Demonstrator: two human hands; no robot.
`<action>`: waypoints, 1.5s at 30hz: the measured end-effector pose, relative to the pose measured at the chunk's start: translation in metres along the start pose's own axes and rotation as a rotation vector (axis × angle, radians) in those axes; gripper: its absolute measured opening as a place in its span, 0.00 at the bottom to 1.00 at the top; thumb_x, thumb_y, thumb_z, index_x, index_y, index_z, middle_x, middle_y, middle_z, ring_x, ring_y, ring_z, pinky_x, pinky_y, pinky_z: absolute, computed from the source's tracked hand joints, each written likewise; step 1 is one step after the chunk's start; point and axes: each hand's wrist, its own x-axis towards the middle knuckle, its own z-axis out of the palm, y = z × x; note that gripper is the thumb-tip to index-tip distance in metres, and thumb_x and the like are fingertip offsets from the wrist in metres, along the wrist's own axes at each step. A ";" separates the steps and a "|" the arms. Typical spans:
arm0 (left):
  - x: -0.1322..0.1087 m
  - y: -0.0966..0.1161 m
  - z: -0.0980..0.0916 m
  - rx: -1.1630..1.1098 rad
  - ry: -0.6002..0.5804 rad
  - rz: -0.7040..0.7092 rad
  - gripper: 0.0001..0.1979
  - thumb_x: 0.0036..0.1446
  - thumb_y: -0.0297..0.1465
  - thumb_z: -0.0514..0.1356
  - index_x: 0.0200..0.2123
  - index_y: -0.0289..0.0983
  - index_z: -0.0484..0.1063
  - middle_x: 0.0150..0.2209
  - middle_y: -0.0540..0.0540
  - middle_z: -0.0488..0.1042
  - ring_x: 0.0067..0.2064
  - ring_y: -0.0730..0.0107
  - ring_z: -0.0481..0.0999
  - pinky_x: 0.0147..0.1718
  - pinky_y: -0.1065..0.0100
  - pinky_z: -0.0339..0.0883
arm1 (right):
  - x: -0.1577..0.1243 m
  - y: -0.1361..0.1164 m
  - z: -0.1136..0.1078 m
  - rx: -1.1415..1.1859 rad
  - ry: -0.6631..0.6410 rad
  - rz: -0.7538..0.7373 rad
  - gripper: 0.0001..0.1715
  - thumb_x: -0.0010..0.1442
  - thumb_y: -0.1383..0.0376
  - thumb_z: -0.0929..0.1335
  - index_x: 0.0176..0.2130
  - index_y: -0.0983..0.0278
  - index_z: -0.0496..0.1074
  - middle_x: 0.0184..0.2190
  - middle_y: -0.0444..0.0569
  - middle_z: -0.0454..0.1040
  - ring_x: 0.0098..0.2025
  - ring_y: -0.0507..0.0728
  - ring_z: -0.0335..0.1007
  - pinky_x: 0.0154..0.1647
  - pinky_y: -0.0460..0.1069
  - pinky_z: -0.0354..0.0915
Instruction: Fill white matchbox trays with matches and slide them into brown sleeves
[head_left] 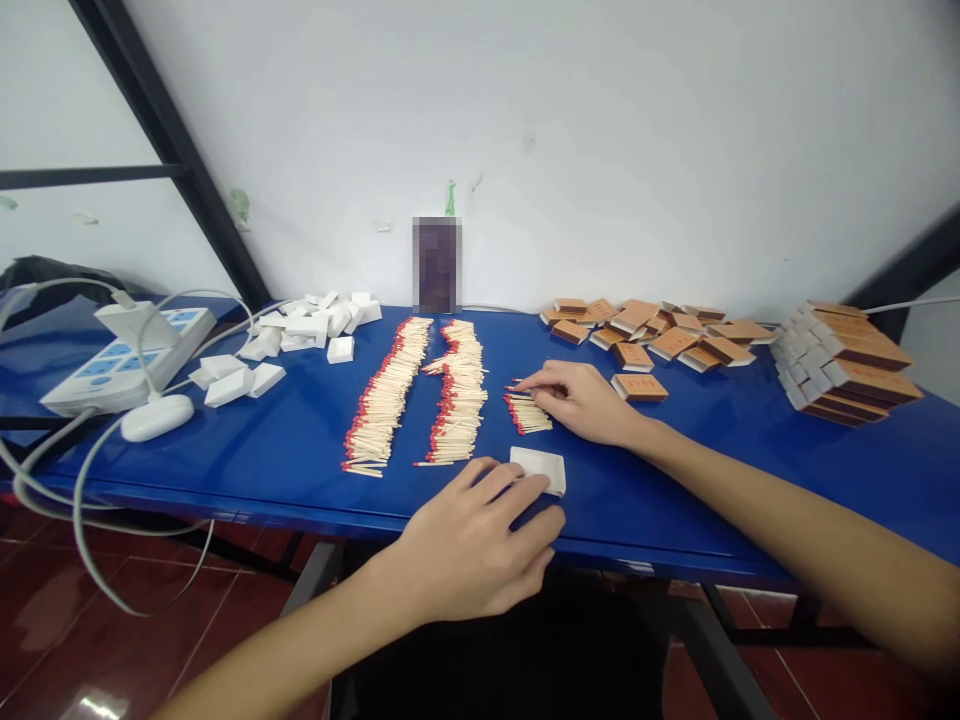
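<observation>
My left hand [484,535] is at the table's near edge, its fingers bent over an empty white matchbox tray [541,466]. The fingers cover part of the tray's near left side. My right hand [581,398] lies at a small row of red-tipped matches [529,414] just beyond the tray. Its index finger stretches along the far end of that row, with the thumb close to the sticks' right ends. To the left run two long rows of matches, the nearer row [459,400] and the outer row [386,400], red heads facing left.
White trays [307,322] lie heaped at the back left, near a power strip [142,360] with white cables. Orange matchbox sleeves [637,318] are scattered at the back right, beside a stack of sleeves [847,360]. A blurred dark rectangle [437,265] stands against the wall.
</observation>
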 end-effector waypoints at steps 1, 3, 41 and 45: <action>0.000 0.000 0.000 0.003 0.004 0.000 0.12 0.65 0.32 0.53 0.47 0.36 0.71 0.50 0.41 0.72 0.50 0.56 0.70 0.50 0.56 0.65 | 0.000 0.000 0.000 0.001 0.000 0.000 0.20 0.62 0.66 0.62 0.44 0.64 0.81 0.28 0.47 0.72 0.27 0.53 0.65 0.31 0.49 0.58; 0.000 0.000 0.001 0.003 0.007 0.002 0.12 0.65 0.32 0.53 0.48 0.36 0.71 0.50 0.41 0.72 0.50 0.57 0.70 0.49 0.56 0.65 | 0.000 0.000 0.000 0.001 0.008 0.013 0.20 0.62 0.66 0.62 0.45 0.65 0.81 0.28 0.47 0.72 0.27 0.53 0.65 0.30 0.49 0.58; -0.002 0.001 0.000 -0.029 0.016 -0.025 0.13 0.65 0.32 0.53 0.50 0.36 0.70 0.53 0.41 0.72 0.54 0.56 0.71 0.52 0.56 0.65 | -0.008 -0.017 -0.025 0.010 -0.268 -0.055 0.17 0.63 0.52 0.69 0.41 0.60 0.80 0.37 0.50 0.76 0.37 0.56 0.71 0.40 0.51 0.63; -0.003 -0.001 -0.003 -0.085 0.029 -0.046 0.13 0.64 0.31 0.55 0.51 0.37 0.70 0.54 0.41 0.71 0.55 0.56 0.70 0.53 0.56 0.65 | -0.009 -0.017 -0.025 0.044 -0.269 -0.065 0.16 0.64 0.53 0.68 0.39 0.61 0.80 0.37 0.50 0.77 0.36 0.55 0.72 0.38 0.50 0.65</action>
